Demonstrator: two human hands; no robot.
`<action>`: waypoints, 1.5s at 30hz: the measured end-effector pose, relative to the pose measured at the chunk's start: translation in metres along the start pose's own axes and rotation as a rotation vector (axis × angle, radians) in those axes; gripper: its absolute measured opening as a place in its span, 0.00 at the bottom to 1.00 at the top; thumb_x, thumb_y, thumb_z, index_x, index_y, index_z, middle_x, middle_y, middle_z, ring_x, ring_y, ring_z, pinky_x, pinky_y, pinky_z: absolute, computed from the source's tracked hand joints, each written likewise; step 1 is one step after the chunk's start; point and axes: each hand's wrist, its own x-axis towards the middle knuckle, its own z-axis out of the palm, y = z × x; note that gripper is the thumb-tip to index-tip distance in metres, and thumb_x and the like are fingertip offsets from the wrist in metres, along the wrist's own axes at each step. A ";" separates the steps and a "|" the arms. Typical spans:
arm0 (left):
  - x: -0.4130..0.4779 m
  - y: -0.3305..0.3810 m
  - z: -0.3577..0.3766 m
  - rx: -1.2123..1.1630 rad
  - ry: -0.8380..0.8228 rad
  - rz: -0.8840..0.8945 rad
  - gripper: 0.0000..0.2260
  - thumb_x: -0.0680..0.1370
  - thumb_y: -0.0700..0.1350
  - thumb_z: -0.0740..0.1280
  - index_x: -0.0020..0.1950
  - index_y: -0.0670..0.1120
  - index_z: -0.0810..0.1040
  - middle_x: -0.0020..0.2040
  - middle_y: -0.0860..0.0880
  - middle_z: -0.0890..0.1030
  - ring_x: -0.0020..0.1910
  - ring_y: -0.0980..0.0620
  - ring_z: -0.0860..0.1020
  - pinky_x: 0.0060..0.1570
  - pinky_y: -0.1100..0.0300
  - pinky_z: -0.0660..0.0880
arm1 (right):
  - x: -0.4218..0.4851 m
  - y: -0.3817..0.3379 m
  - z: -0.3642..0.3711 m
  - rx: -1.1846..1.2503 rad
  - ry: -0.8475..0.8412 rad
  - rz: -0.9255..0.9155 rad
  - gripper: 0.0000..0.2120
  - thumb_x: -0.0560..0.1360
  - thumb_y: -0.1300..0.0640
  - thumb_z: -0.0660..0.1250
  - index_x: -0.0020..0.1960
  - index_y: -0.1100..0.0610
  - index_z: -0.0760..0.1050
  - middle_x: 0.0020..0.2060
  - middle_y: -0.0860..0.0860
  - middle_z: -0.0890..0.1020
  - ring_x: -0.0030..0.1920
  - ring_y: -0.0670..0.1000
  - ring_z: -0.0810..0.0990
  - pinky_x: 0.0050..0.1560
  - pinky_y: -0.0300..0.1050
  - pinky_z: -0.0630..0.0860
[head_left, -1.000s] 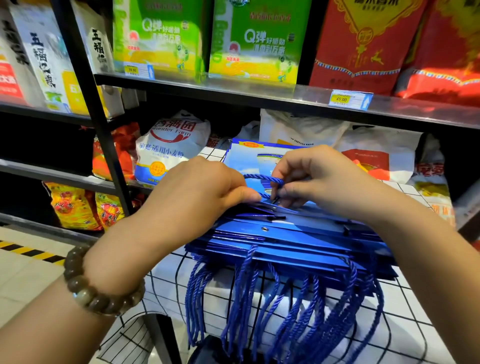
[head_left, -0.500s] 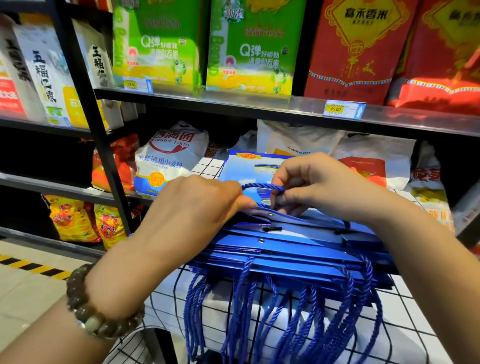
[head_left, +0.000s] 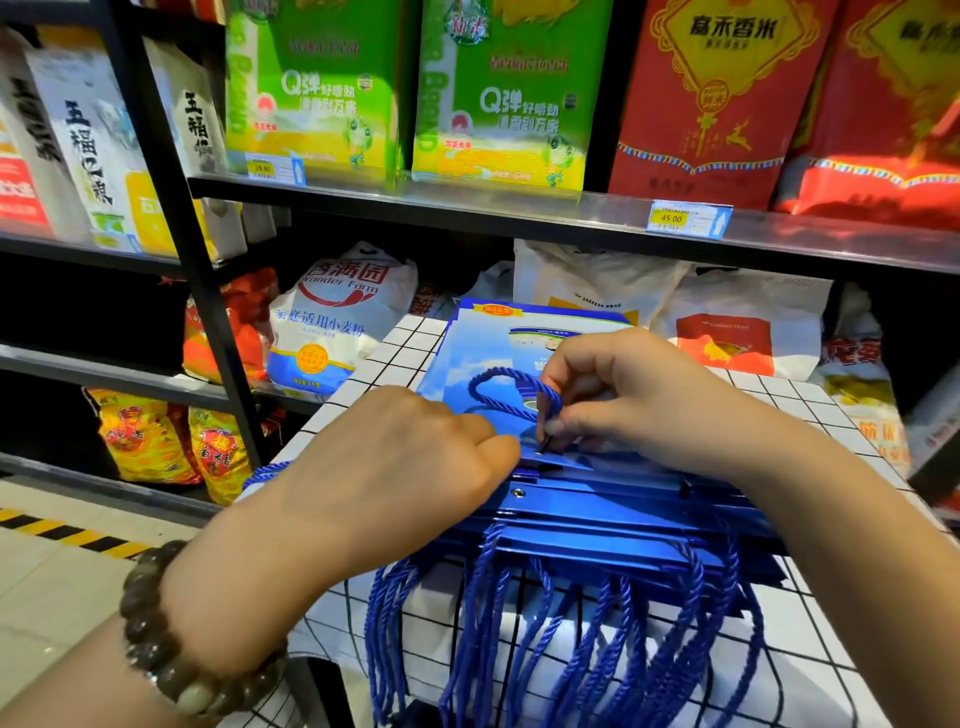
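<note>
Twisted blue cord pinched by right hand; left hand apparently grips glossy bags.

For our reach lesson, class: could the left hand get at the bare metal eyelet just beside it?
Probably yes. The eyelet lies uncovered on the stack of blue bags, right beside the thumb of the left hand; no cord crosses it. That hand grips the top bag, though.

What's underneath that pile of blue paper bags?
A white cloth with black grid lines lies under the blue bags; their rope handles hang over its front edge. Whatever the cloth covers, table or cart, is hidden.
</note>
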 end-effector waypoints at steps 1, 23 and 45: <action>0.000 0.001 -0.001 -0.003 0.014 -0.012 0.07 0.61 0.38 0.66 0.36 0.46 0.80 0.27 0.50 0.77 0.19 0.46 0.70 0.23 0.63 0.54 | 0.001 -0.001 0.001 -0.039 -0.001 -0.018 0.12 0.70 0.72 0.66 0.37 0.55 0.73 0.31 0.49 0.82 0.33 0.43 0.80 0.34 0.35 0.76; 0.032 0.026 -0.020 -0.168 -0.008 -0.646 0.14 0.77 0.58 0.59 0.49 0.50 0.77 0.45 0.48 0.79 0.46 0.47 0.77 0.26 0.61 0.51 | -0.004 -0.008 0.015 -0.113 0.113 -0.128 0.17 0.75 0.70 0.60 0.57 0.52 0.74 0.50 0.46 0.80 0.54 0.40 0.77 0.54 0.28 0.71; 0.009 0.012 0.000 -0.653 0.099 -0.467 0.14 0.71 0.59 0.55 0.38 0.52 0.75 0.37 0.55 0.77 0.37 0.55 0.74 0.38 0.57 0.71 | -0.002 0.002 0.007 -0.136 -0.012 0.015 0.16 0.76 0.64 0.59 0.59 0.52 0.77 0.52 0.44 0.80 0.53 0.42 0.76 0.57 0.36 0.70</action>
